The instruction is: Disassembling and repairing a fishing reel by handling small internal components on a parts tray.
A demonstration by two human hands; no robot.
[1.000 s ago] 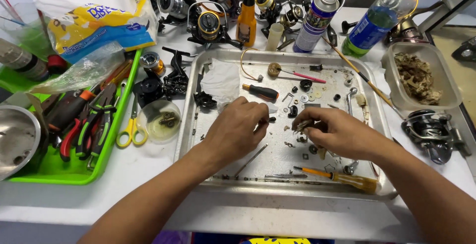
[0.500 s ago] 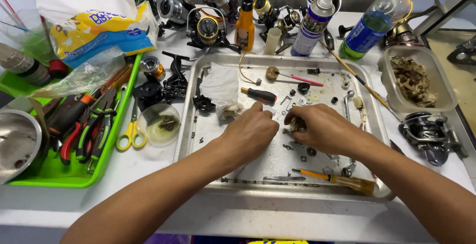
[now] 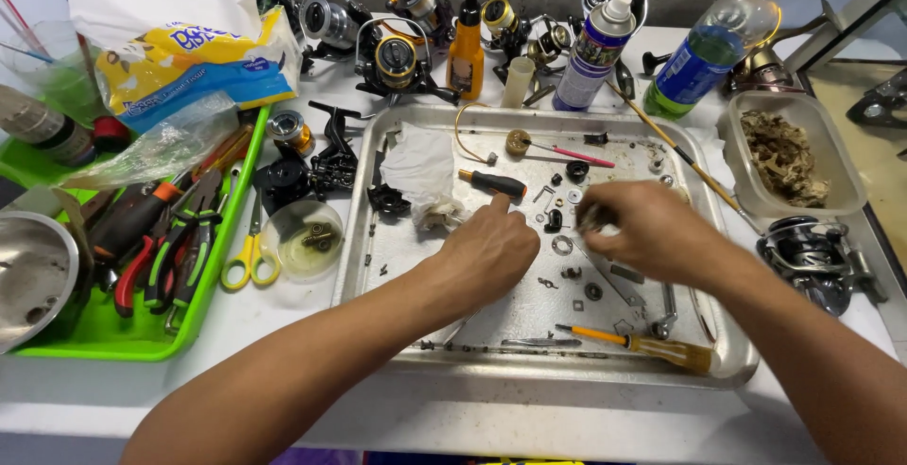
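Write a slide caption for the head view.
Left hand and right hand sort small reel parts in a metal tray.

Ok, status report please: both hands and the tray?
Left hand pointing among small parts. Right hand pinching a small dark part. Metal tray scattered with washers, screwdrivers.

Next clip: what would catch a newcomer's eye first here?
Two bare hands meet over a shallow metal tray strewn with small washers and screws: the left hand points a finger, the right hand curls over tiny parts. Behind the tray stands a row of fishing reels with an orange squeeze bottle; a bright green tray of pliers sits at left.
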